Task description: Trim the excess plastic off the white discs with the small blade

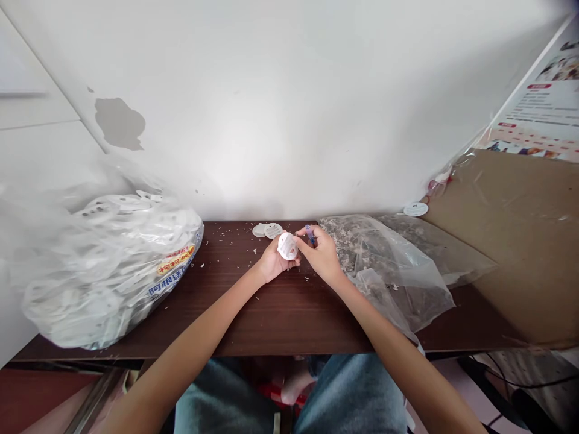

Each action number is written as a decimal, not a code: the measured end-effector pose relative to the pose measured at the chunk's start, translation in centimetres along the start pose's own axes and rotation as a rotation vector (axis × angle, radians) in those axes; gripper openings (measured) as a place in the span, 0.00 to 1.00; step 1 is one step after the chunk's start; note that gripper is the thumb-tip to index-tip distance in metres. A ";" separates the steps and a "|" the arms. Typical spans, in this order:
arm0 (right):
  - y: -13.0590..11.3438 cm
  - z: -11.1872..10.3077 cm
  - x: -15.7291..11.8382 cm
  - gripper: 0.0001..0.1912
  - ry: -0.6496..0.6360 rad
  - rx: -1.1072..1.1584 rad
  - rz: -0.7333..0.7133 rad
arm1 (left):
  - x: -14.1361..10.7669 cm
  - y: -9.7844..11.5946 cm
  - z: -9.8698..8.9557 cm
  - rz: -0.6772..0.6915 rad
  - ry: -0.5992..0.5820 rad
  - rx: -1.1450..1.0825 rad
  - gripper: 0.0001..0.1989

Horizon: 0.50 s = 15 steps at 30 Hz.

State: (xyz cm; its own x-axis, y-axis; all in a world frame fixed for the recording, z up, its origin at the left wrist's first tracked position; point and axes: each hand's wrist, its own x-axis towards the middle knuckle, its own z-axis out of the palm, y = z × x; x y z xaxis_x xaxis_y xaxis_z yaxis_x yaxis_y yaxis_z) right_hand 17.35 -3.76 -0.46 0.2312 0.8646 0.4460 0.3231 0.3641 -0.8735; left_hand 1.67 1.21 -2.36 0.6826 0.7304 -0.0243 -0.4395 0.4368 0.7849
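My left hand (272, 263) is closed on a round white disc (287, 246) with small printed marks, held up above the dark brown table (271, 313). Beside it, my right hand (322, 252) has its fingers wrapped round a small tool with a translucent purple-blue end (310, 231), and its thumb is at the disc's right edge. The tool's tip is too small to make out. Just behind my left hand lie round printed discs (272, 230), overlapping on the table.
A big clear bag (113, 271) full of white pieces fills the left side. Clear bags (362, 241) of small greyish bits lie at the right, by a brown board (511, 241). Another disc (415, 209) is near the wall. White scraps dot the table.
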 end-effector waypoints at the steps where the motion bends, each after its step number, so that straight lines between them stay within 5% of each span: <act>1: -0.1 0.0 0.0 0.14 0.000 -0.022 -0.004 | 0.0 0.0 0.0 0.003 0.009 -0.006 0.24; 15: -0.4 0.1 -0.1 0.14 -0.040 -0.001 0.046 | 0.4 -0.5 -0.1 0.034 0.035 0.046 0.24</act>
State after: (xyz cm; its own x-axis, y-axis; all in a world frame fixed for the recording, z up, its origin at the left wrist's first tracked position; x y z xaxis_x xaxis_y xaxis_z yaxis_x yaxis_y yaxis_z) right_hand 17.12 -3.98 -0.13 0.2088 0.8939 0.3967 0.3136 0.3230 -0.8929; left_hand 2.12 1.29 -2.80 0.6460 0.7631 -0.0180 -0.4347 0.3872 0.8131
